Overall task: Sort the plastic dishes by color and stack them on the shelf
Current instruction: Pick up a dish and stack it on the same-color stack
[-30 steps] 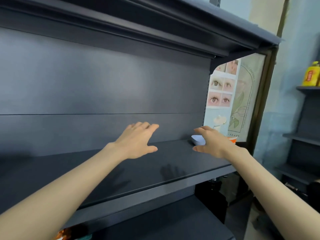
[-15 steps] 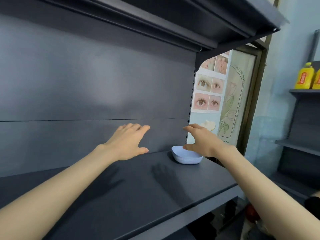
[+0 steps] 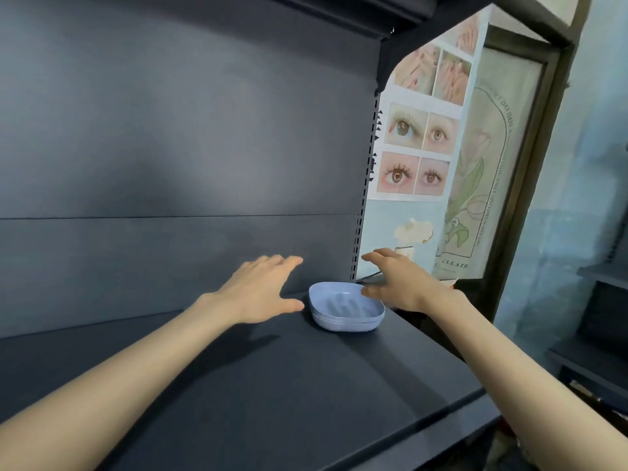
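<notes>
Left hand (image 3: 261,292) flat, empty, just left of dishes (image 3: 343,312); right hand (image 3: 402,283) flat, empty, over their right rim. Stacked at shelf (image 3: 272,385) back-right corner.

The shallow, rounded-square plastic dish (image 3: 346,309) is pale lavender-blue. The flat metal shelf board (image 3: 272,385) is dark slate grey. The paper poster of eye photographs (image 3: 416,154) shows pink and cream squares on light blue.

One head-worn camera (wide-angle, with lines bowed at the edges) looked forward and slightly down at the shelf (image 3: 306,385) from near, facing its back panel (image 3: 170,130) and turned toward the right end.
</notes>
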